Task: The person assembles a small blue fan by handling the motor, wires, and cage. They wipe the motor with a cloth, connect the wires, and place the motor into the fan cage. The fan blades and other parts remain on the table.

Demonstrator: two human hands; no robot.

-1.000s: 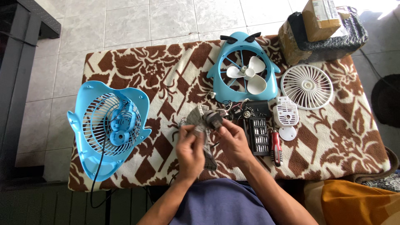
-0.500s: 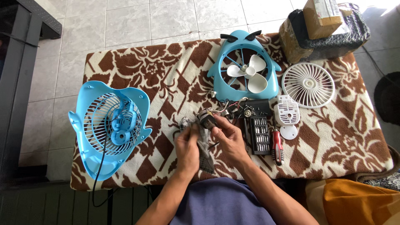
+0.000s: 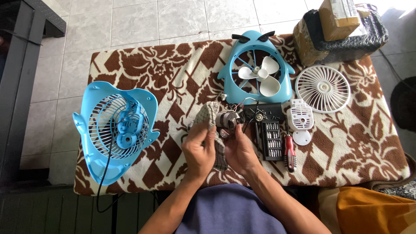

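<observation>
My left hand [image 3: 199, 151] grips a checked grey cloth [image 3: 209, 116] and presses it against a small dark fan motor [image 3: 227, 121]. My right hand [image 3: 239, 149] holds that motor from below and the right, thin wires trailing from it toward the blue fan front [image 3: 256, 69] with its white blades. Both hands work over the middle of a table draped in a brown and cream flowered cover [image 3: 164, 69].
A blue fan back shell with grille and black cord [image 3: 116, 130] lies at the left. To the right lie a black bit set [image 3: 272, 139], red screwdriver [image 3: 289, 151], white bracket [image 3: 300, 116], white round grille [image 3: 323, 89]. A dark basket with a cardboard box [image 3: 342, 26] stands far right.
The cloth has been lifted and folded up over the motor's left side. Both hands have stayed at the table's middle, shifting only slightly.
</observation>
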